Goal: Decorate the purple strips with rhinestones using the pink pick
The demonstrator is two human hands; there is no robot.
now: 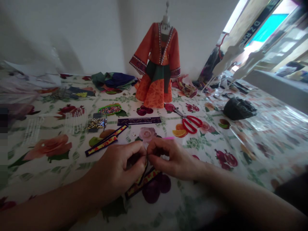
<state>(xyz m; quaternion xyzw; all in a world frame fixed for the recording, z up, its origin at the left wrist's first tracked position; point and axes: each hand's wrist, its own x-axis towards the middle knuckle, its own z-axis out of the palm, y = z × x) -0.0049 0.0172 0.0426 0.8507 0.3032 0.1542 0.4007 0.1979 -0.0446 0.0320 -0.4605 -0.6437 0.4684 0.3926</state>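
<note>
My left hand (pixel 122 165) is closed in a pinch on a narrow dark-edged strip of ribbon trim (pixel 145 170), which hangs below the fingertips. My right hand (pixel 169 157) is also pinched, its fingertips meeting those of the left; what lies between them is too small to make out. Under the hands, a yellow and red patterned trim strip (pixel 144 183) with dark borders rests on the tablecloth, partly hidden by the left hand. More patterned trim (pixel 103 144) lies just beyond the left hand. A bit of pink (pixel 168 138) shows behind the right hand.
Red-handled scissors (pixel 191 123) lie beyond the right hand. Further off are a dark beaded strip (pixel 139 120), a green dish of colourful beads (pixel 110 109), gold beads (pixel 97 123) and a small mannequin in an orange dress (pixel 154 86). A black bundle (pixel 239 109) sits right.
</note>
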